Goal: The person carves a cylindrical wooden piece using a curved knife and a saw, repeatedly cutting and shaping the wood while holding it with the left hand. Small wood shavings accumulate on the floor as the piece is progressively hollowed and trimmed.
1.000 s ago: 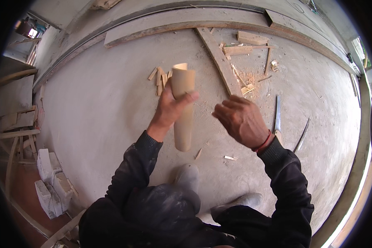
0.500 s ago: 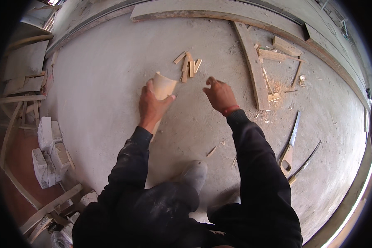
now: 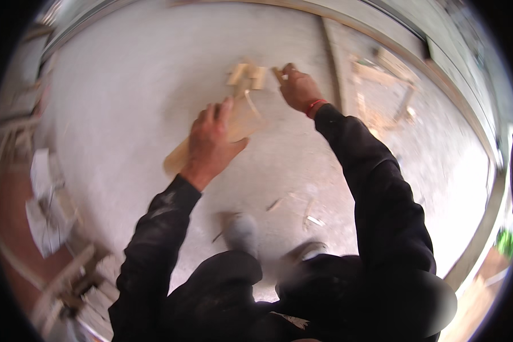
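Note:
In my left hand (image 3: 211, 137) is a pale, trough-shaped piece of wood (image 3: 242, 122) that looks like split bamboo. The thumb lies toward its near side, and the palm hides its middle. Just beyond its far end, a small pile of short wooden strips (image 3: 257, 78) rests on the concrete floor. To the right of the pile, my right hand (image 3: 297, 88) pinches a short wooden strip (image 3: 277, 75) between thumb and fingers. Motion smears the piece and the pile somewhat.
A long plank (image 3: 332, 62) lies right of my right hand, with offcuts (image 3: 376, 74) and shavings beyond it. Whitish blocks (image 3: 43, 222) and timber stand at the left. Splinters (image 3: 313, 221) lie near my shoes (image 3: 240, 232).
My left hand has tilted the curved piece, its far end now pointing right. My right hand has moved slightly away from me and now holds a strip. The head view has shifted.

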Motion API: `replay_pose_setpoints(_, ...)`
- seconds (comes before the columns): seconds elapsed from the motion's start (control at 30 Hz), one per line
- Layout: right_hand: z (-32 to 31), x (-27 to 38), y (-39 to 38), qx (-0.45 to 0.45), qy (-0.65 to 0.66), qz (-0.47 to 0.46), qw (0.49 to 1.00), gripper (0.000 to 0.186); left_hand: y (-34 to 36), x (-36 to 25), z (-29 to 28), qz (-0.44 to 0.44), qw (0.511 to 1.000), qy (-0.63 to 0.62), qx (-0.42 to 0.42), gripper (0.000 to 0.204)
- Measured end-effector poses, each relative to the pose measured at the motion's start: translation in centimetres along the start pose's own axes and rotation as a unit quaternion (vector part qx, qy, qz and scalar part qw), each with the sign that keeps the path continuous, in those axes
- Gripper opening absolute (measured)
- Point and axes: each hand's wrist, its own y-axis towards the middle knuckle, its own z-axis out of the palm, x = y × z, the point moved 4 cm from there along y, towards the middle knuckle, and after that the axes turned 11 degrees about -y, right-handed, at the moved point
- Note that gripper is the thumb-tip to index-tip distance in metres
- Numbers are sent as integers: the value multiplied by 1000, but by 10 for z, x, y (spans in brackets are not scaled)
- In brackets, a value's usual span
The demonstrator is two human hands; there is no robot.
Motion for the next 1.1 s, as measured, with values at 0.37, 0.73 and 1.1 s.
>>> replay_pose_setpoints(0.37, -82, -207, -275, -227, 403, 340, 819, 28, 145, -174, 164, 100, 948, -18, 301, 100)
replay_pose_setpoints(0.73, -102, -176, -211, -166, 360, 185, 899, 20, 141, -145, 205, 217, 960, -40, 172, 101)
replay_pose_setpoints(1.1, -102, -176, -151, -228, 105, 12, 968, 16, 146, -146, 196, 176, 955, -214, 106, 40)
